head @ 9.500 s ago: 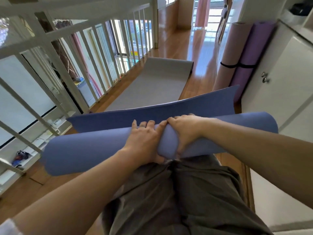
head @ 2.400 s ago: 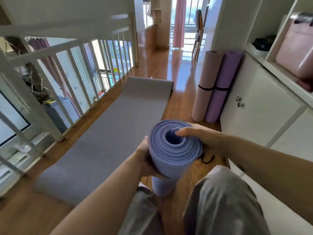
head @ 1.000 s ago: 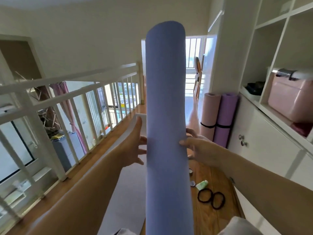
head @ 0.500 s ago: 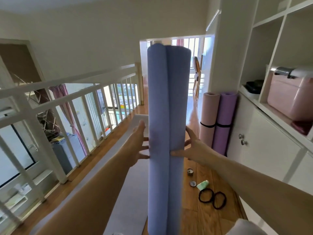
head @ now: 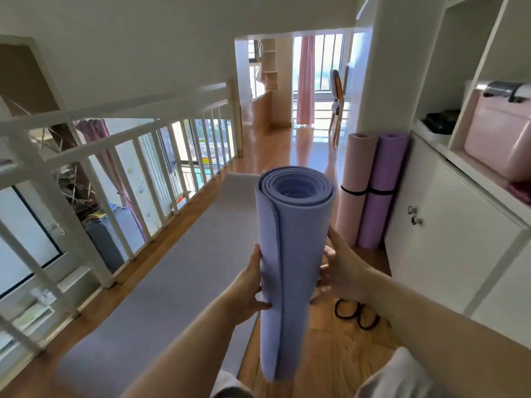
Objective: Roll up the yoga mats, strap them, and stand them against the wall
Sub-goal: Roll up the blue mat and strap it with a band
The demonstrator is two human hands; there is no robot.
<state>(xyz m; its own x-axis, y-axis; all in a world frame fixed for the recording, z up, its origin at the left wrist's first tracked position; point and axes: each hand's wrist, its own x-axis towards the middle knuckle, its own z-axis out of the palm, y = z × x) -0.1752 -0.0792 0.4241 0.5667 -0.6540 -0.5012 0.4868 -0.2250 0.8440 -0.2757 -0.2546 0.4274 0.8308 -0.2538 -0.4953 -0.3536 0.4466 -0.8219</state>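
Note:
A rolled blue yoga mat (head: pixel 296 242) stands upright in front of me, its spiral top end facing the camera and its loose outer edge running down the left side. My left hand (head: pixel 248 287) grips its left side at mid-height and my right hand (head: pixel 340 271) grips its right side, fingers curled round the roll. No strap is on it. A grey mat (head: pixel 172 282) lies flat on the wooden floor to the left. Two black straps (head: pixel 356 314) lie on the floor at the right. A pink roll (head: pixel 353 191) and a purple roll (head: pixel 380 193), each strapped, lean against the white cabinet.
A white railing (head: pixel 120 156) runs along the left over a drop. A white cabinet (head: pixel 448 254) with open shelves and a pink case (head: pixel 500 133) lines the right. The wooden floor continues ahead toward a window with a pink curtain.
The blue roll has come down from eye level, so its top end now shows. My hands have stayed on its two sides, and the view has tilted downward.

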